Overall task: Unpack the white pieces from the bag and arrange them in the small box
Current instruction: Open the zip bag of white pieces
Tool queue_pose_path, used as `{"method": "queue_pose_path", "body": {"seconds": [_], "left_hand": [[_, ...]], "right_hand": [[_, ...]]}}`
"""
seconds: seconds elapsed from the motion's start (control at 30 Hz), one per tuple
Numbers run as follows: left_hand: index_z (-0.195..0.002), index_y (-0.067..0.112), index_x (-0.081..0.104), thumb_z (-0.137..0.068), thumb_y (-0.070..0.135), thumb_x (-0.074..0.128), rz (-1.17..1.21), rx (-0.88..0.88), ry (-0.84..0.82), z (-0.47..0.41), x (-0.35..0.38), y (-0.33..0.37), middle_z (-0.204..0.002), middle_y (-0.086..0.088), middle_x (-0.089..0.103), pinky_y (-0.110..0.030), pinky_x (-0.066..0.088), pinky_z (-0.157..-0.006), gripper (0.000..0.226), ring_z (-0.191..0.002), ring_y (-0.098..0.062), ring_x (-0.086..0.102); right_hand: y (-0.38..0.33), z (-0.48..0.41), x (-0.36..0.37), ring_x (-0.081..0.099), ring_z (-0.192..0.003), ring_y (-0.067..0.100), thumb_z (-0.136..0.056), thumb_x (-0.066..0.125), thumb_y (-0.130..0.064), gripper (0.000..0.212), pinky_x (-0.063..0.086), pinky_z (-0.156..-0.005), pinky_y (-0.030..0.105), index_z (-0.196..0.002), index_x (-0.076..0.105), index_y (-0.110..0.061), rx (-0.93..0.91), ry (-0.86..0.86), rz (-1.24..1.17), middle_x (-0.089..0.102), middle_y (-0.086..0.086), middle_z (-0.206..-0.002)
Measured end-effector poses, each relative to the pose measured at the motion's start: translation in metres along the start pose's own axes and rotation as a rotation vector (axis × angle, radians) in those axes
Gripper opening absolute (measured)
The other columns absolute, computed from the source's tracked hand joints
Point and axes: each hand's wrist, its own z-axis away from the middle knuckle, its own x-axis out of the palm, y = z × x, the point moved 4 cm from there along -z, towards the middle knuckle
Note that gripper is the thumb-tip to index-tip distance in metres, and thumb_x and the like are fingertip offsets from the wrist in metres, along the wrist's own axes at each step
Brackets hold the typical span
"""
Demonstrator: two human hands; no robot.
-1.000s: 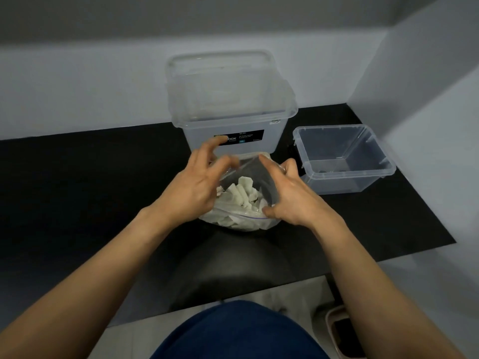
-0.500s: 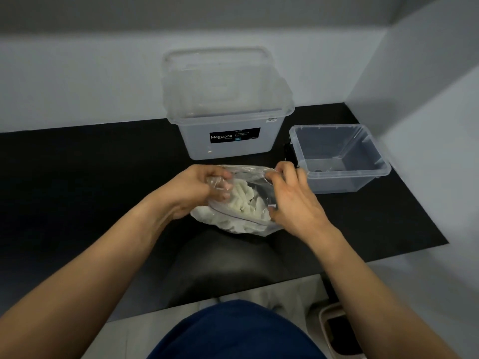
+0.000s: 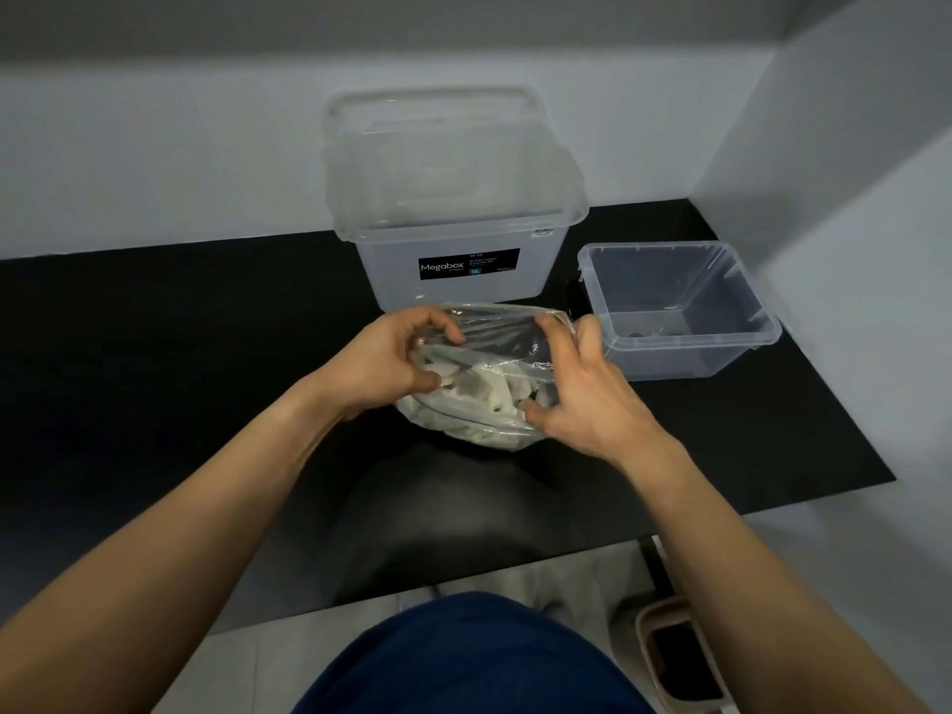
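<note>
Clear bag (image 3: 484,347) of white pieces (image 3: 489,399) sits near the open, clear small box (image 3: 680,311).

The light is dim and cool, falling softly from above, so shadows are faint and edgeless. The black mat (image 3: 154,363) swallows nearly all of it, while the clear bag (image 3: 507,334) throws small white glints (mostly along its creases). Detail is soft throughout, and the wide lens bends the wall (image 3: 154,162) edges toward the corners.

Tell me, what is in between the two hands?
In the head view, the clear bag of white pieces sits between the left hand and right hand; both hold its edges.
</note>
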Motion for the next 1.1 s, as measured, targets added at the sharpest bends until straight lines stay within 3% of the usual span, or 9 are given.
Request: {"method": "queue_pose_path", "body": {"seconds": [0.1,0.2,0.33,0.47,0.57,0.7,0.87,1.0,1.1], "left_hand": [[-0.113,0.037,0.055,-0.080,0.004,0.078,-0.227,0.133,-0.084,0.007,-0.001,-0.002,-0.124,0.005,0.047,-0.030,0.051,-0.089,0.051,-0.106,-0.011,0.054],[-0.115,0.039,0.056,-0.083,0.008,0.074,-0.463,0.303,-0.079,0.015,0.003,-0.005,-0.151,0.006,0.025,-0.032,0.037,-0.110,0.048,-0.138,-0.017,0.029],[-0.111,0.033,0.064,-0.079,0.001,0.069,-0.777,0.494,0.000,0.024,0.009,0.004,-0.162,0.001,0.022,-0.038,0.043,-0.101,0.046,-0.145,-0.032,0.017],[-0.113,0.031,0.072,-0.082,0.003,0.067,-0.850,0.388,0.023,0.024,0.003,0.000,-0.162,0.000,0.025,-0.042,0.053,-0.097,0.043,-0.145,-0.031,0.019],[-0.135,0.032,0.062,-0.086,0.006,0.062,-0.788,0.109,-0.034,0.017,0.003,-0.012,-0.157,-0.002,0.033,-0.046,0.047,-0.107,0.056,-0.140,-0.029,0.037],[-0.139,0.027,0.059,-0.085,-0.002,0.057,-0.578,-0.017,-0.034,0.013,0.016,-0.012,-0.131,-0.001,0.056,-0.023,0.043,-0.096,0.061,-0.122,-0.020,0.055],[-0.139,0.023,0.059,-0.086,0.013,0.064,-0.418,0.002,0.174,0.012,0.027,-0.012,-0.122,0.001,0.054,-0.019,0.041,-0.086,0.054,-0.113,-0.017,0.056],[-0.151,0.029,0.042,-0.077,0.017,0.078,-0.499,-0.045,0.024,0.005,0.031,-0.016,-0.132,0.000,0.042,-0.026,0.043,-0.097,0.084,-0.122,-0.020,0.047],[-0.156,0.036,0.023,-0.069,0.022,0.085,-0.547,-0.119,-0.212,0.005,0.032,-0.023,-0.145,0.003,0.033,-0.042,0.043,-0.110,0.108,-0.131,-0.021,0.038]], "right_hand": [[0.005,0.001,-0.002,0.055,-0.111,0.026,-0.086,0.079,-0.036,0.102,0.050,-0.089,0.031,-0.162,0.013,-0.017,-0.015,-0.025,0.065,0.015,0.004,-0.146],[0.006,0.005,-0.004,0.032,-0.140,0.033,-0.080,0.084,-0.032,0.090,0.049,-0.106,0.044,-0.154,0.037,-0.015,-0.083,0.128,0.271,0.015,0.008,-0.160],[-0.006,0.016,0.000,0.044,-0.126,0.034,-0.075,0.085,-0.010,0.054,0.048,-0.099,0.051,-0.125,0.066,-0.018,-0.377,0.291,0.409,0.047,0.011,-0.145],[-0.004,0.015,0.011,0.060,-0.112,0.023,-0.079,0.081,-0.011,0.036,0.041,-0.098,0.044,-0.111,0.074,-0.024,-0.527,0.121,0.509,0.068,-0.005,-0.120],[0.005,0.011,0.015,0.063,-0.115,0.022,-0.088,0.070,-0.022,0.054,0.033,-0.101,0.047,-0.141,0.059,-0.025,-0.312,0.030,0.513,0.072,-0.006,-0.121],[0.001,0.011,0.021,0.056,-0.121,0.021,-0.105,0.040,-0.042,0.054,0.025,-0.098,0.047,-0.157,0.032,-0.033,-0.210,0.022,0.506,0.070,-0.007,-0.126],[0.006,0.005,0.028,0.042,-0.134,0.024,-0.091,0.063,-0.056,0.102,0.030,-0.102,0.053,-0.162,-0.009,-0.036,-0.094,-0.092,0.508,0.046,-0.001,-0.147],[0.007,0.002,0.030,0.035,-0.140,0.024,-0.080,0.075,-0.057,0.118,0.029,-0.105,0.052,-0.162,-0.007,-0.033,-0.061,-0.087,0.416,0.036,0.000,-0.156],[0.006,-0.002,0.029,0.035,-0.141,0.022,-0.078,0.079,-0.053,0.107,0.026,-0.103,0.049,-0.160,0.014,-0.030,-0.055,-0.080,0.365,0.038,-0.004,-0.156]]}}
